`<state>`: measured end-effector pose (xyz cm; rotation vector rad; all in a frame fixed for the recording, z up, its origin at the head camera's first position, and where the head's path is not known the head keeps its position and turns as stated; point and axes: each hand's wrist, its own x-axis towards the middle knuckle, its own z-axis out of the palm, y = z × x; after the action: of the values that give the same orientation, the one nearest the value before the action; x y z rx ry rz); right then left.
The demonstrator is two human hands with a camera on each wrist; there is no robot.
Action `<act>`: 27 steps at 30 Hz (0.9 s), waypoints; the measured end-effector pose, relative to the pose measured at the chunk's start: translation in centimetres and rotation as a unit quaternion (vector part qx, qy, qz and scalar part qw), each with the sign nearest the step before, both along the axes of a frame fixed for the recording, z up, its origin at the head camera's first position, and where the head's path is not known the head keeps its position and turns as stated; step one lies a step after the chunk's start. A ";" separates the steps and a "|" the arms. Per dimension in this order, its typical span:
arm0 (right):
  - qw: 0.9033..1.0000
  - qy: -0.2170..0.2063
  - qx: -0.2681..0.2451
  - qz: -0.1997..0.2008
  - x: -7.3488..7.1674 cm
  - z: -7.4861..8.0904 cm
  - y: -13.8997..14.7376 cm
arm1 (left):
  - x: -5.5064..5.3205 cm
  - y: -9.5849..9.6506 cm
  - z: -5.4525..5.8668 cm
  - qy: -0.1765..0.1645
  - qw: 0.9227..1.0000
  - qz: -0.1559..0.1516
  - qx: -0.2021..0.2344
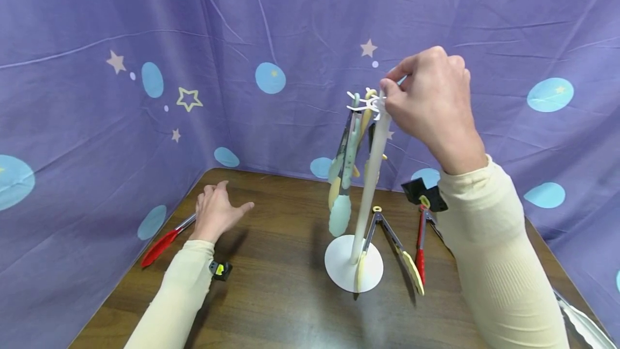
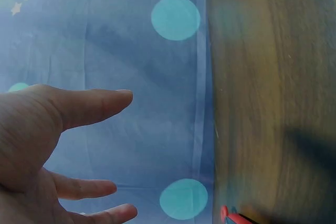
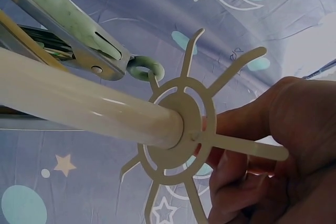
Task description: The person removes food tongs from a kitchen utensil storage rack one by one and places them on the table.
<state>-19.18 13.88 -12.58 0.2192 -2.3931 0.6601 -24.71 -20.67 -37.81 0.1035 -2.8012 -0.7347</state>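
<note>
My right hand (image 1: pixel 433 104) pinches the top of a white hook stand (image 1: pixel 371 187), just above its ring of hooks (image 3: pixel 209 119). The stand leans a little, with its top to the right. Green tongs (image 1: pixel 340 214) hang by a loop from one hook, and other green and yellow tongs hang partly hidden behind them. Over the left of the table, my left hand (image 1: pixel 218 211) is held with thumb spread and fingers extended, holding nothing. Close to it lie red-tipped tongs (image 1: pixel 160 249), their far end hidden by the hand.
Spread yellow-tipped tongs (image 1: pixel 411 271) lie by the stand's round base (image 1: pixel 334 263), one arm over it. Right of them are red tongs (image 1: pixel 420 263), partly behind my sleeve. White-tipped tongs (image 1: pixel 583 322) lie at the near right edge. A purple curtain (image 1: pixel 310 15) surrounds the wooden table (image 1: pixel 271 295).
</note>
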 end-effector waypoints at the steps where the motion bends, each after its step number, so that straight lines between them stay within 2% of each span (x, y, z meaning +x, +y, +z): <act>1: 1.000 0.001 -0.003 0.001 0.0 0.0 0.0 | 0.0 0.2 0.1 0.002 1.000 -0.001 0.002; 17: 1.000 -0.003 0.009 0.024 0.0 -0.1 0.5 | 1.0 3.0 2.5 0.057 0.997 -0.037 0.026; 23: 0.999 0.005 0.010 0.035 -0.1 -0.1 0.9 | 1.7 4.5 3.5 0.075 0.995 -0.053 0.048; 27: 0.999 0.014 0.008 0.043 -0.2 -0.1 1.1 | 2.1 5.6 4.0 0.102 0.991 -0.066 0.060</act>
<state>-19.35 15.00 -12.68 0.3373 -2.3730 0.6720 -22.64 -15.09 -33.79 -0.1301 -2.5866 -0.8908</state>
